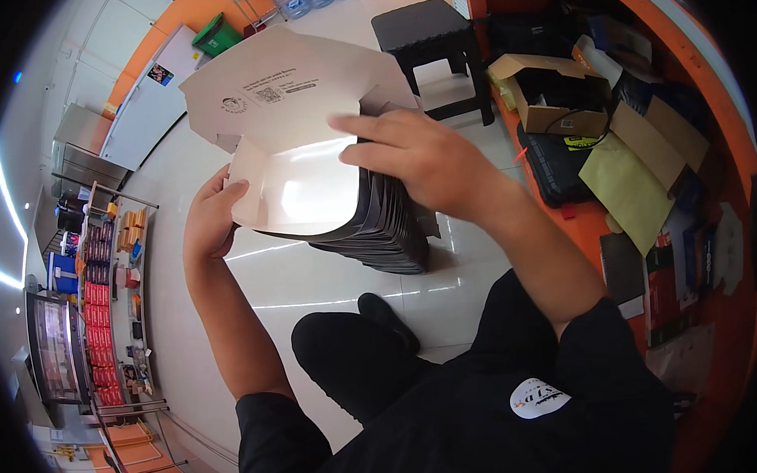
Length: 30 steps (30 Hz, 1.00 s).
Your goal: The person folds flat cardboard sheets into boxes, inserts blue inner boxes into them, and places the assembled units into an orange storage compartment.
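Observation:
A paper takeout box [306, 185], white inside with a large printed lid flap [289, 77] raised at the back, sits at the top of a tall stack of nested black boxes [387, 236]. Around its left wall my left hand [211, 213] is closed, thumb over the rim and the other fingers mostly hidden outside. My right hand [434, 159] is at the right wall, its fingers stretched out over the box's edge and slightly blurred. I cannot see its thumb.
Beyond the stack stands a black stool [426, 35]. An orange shelf on the right holds an open cardboard box [553, 93], a black case [551, 168] and a yellow envelope [627, 186]. Shelves with red packages [100, 330] line the left. My knees flank the near floor.

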Each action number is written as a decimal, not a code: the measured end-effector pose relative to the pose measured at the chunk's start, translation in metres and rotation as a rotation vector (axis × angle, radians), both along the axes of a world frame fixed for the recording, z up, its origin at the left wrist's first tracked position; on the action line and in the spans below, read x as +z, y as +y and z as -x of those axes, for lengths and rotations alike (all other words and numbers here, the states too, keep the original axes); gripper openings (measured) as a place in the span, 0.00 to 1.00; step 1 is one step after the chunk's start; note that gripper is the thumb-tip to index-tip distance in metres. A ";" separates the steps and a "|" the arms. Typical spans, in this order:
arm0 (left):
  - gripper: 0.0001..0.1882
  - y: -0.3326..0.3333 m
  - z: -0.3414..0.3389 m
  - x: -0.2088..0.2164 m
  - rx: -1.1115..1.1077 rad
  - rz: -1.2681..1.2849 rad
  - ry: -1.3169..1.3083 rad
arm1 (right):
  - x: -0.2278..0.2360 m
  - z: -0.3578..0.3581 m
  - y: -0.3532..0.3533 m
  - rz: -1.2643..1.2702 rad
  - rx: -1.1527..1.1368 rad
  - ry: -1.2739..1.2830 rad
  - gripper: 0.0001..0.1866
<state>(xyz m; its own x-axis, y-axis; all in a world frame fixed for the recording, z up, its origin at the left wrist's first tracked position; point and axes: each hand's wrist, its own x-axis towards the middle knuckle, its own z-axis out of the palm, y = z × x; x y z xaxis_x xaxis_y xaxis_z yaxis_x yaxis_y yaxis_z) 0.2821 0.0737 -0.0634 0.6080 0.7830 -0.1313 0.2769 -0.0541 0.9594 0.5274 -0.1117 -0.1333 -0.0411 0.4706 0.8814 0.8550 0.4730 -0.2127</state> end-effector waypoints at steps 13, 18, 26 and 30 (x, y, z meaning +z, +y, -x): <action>0.24 -0.003 0.001 0.002 -0.006 -0.391 0.306 | 0.018 -0.016 -0.001 0.437 0.135 0.121 0.19; 0.26 -0.012 0.000 -0.008 0.066 -0.570 0.063 | -0.032 0.013 -0.017 -0.070 0.121 0.594 0.14; 0.33 0.023 -0.007 -0.113 0.282 0.170 -0.726 | -0.154 0.085 -0.016 0.103 -0.071 0.790 0.58; 0.30 0.014 -0.007 -0.167 0.278 0.193 -0.631 | -0.179 0.086 -0.003 0.356 -0.010 0.746 0.64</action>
<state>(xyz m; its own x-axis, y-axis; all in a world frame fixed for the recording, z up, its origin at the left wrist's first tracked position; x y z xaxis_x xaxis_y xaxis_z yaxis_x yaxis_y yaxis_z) 0.2896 0.0878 -0.2307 0.3947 0.9184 0.0283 -0.3554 0.1242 0.9264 0.4416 -0.1148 -0.3123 0.5014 0.7238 0.4740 0.4340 0.2636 -0.8615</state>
